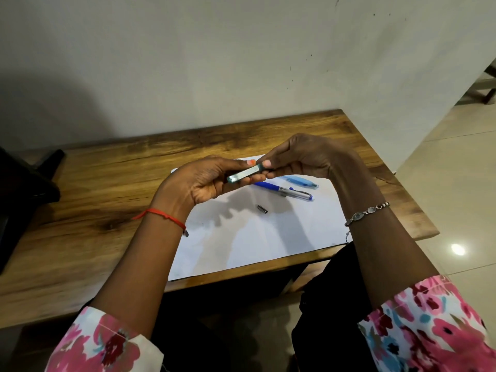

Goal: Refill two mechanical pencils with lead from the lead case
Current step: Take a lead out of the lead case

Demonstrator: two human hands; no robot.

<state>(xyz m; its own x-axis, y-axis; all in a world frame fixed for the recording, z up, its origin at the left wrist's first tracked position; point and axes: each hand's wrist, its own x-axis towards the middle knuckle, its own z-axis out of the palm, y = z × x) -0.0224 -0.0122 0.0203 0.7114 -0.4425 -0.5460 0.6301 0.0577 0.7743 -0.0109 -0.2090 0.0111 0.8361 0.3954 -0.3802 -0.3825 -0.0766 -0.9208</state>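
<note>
Lead case (243, 175) held above the white paper sheet (257, 237) — left hand (204, 181) clamped on its near end, right hand (300, 157) pinching the far end. On the sheet, beyond the case: dark blue pencil (284, 191), light blue pencil (300, 182); small dark cap (263, 209) lies nearer.

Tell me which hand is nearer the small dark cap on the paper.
Left. The left hand hovers just up-left of the cap; the right hand sits farther, above and beyond it.
</note>
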